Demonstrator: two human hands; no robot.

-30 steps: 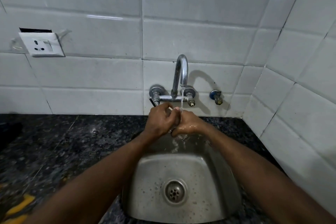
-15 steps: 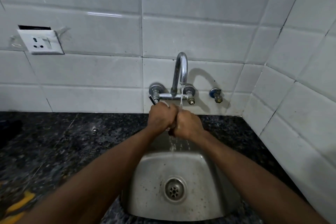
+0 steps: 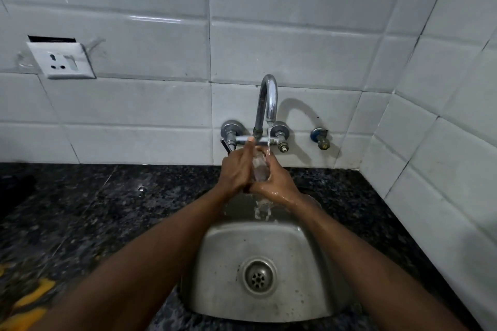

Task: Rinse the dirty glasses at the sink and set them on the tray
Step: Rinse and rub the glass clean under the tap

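Note:
A small clear glass is held upright between both my hands, under the running stream from the chrome tap. My left hand lies against its left side with fingers stretched up along it. My right hand, wet, wraps around its right side and base. Water spills down from the hands into the steel sink. Most of the glass is hidden by my fingers. No tray is in view.
Dark speckled granite counter surrounds the sink. White tiled walls stand behind and to the right. A wall socket sits at the upper left, a spare valve right of the tap. Something yellow lies at the lower left edge.
My left hand's fingers have straightened upward along the glass, which now shows between the hands. Both hands stay under the stream; the view shifted slightly.

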